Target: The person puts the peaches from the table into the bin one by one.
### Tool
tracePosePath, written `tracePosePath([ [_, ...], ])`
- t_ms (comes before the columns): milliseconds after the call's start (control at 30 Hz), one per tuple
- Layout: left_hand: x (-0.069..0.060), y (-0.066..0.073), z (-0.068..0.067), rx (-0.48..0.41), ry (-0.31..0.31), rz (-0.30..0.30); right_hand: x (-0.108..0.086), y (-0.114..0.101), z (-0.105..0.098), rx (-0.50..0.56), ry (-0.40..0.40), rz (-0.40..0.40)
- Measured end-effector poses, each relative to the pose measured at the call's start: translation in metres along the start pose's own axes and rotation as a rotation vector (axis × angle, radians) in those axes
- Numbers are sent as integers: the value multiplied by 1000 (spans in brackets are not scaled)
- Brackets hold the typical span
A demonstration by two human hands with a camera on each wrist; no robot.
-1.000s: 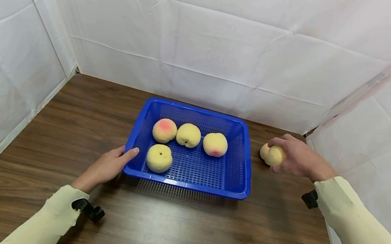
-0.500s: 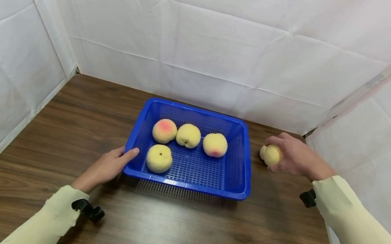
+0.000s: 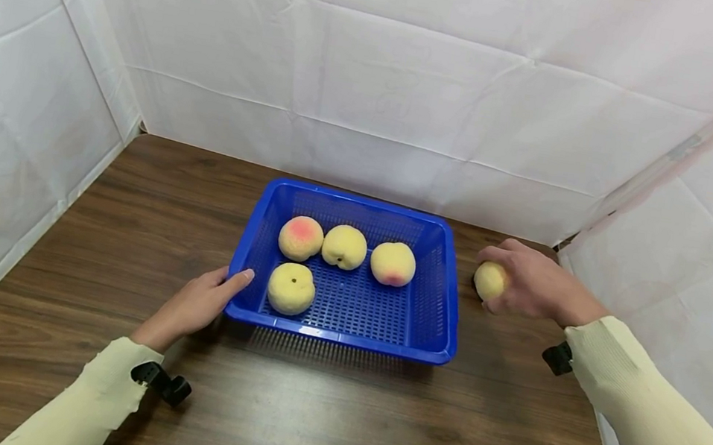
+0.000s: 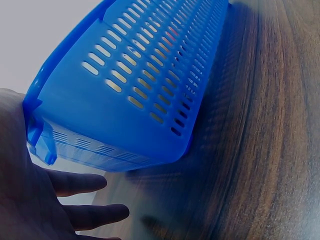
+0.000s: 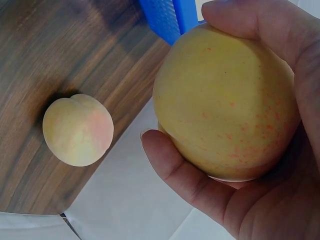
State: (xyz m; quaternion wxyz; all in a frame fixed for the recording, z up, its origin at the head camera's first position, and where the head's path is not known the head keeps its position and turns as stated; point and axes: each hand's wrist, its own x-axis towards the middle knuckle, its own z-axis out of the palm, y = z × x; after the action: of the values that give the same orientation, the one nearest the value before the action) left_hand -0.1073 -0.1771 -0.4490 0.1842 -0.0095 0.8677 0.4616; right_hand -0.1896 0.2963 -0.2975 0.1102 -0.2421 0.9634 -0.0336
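Note:
In the head view my right hand [image 3: 528,279] grips a yellow peach [image 3: 489,281] above the table, right of the basket. The right wrist view shows thumb and fingers curled round this peach [image 5: 225,105], which has red specks. Another peach [image 5: 78,130], pale with a pink side, lies on the table beyond it; the head view hides it behind the held one. My left hand [image 3: 197,303] holds the blue plastic basket [image 3: 341,339] at its left rim, thumb over the edge. In the left wrist view the other fingers [image 4: 95,216] stretch out below the rim, outside the basket wall [image 4: 115,100].
Inside the basket sit several peaches: one with a red top [image 3: 301,238], two yellow ones along the back [image 3: 344,247], and one at the front left [image 3: 290,289]. The brown wood table [image 3: 331,415] ends at white sheeting [image 3: 383,68] behind and at both sides.
My right hand has shifted slightly left with its peach, which now covers the other peach on the table in the head view. The left hand and basket stay put.

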Motion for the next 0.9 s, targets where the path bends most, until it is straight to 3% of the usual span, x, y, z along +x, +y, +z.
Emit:
tracePosePath([
  [900,1,-2,0,-11,-4,10,9,-14,-4,-3,-17,-33],
])
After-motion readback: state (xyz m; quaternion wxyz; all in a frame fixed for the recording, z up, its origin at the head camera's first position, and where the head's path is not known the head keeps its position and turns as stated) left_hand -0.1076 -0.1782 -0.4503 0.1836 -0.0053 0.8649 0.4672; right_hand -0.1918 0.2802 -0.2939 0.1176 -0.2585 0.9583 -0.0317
